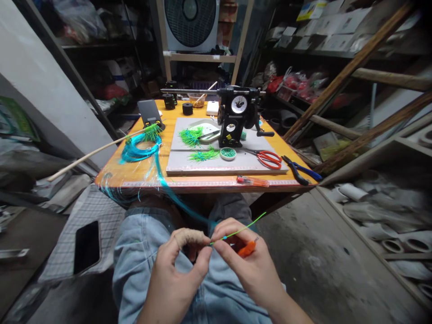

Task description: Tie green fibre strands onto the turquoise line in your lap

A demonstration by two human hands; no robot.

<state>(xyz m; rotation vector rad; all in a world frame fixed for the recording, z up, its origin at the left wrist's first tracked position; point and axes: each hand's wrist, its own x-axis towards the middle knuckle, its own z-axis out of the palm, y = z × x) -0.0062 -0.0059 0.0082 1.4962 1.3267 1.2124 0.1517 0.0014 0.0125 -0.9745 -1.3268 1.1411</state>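
We pinched green line (pixel 254 222) in left hand (pixel 177 261) and right hand (pixel 249 272), judging blue bead (pixel 225 237) beside fingertips could slip if grip slackened.

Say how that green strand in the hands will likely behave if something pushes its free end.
The green strand looks springy rather than limp: its free end stands out beyond the right hand with only a slight bend. Being so thin, it is probably very light and easily deflected. The small blue bit on it might snag.
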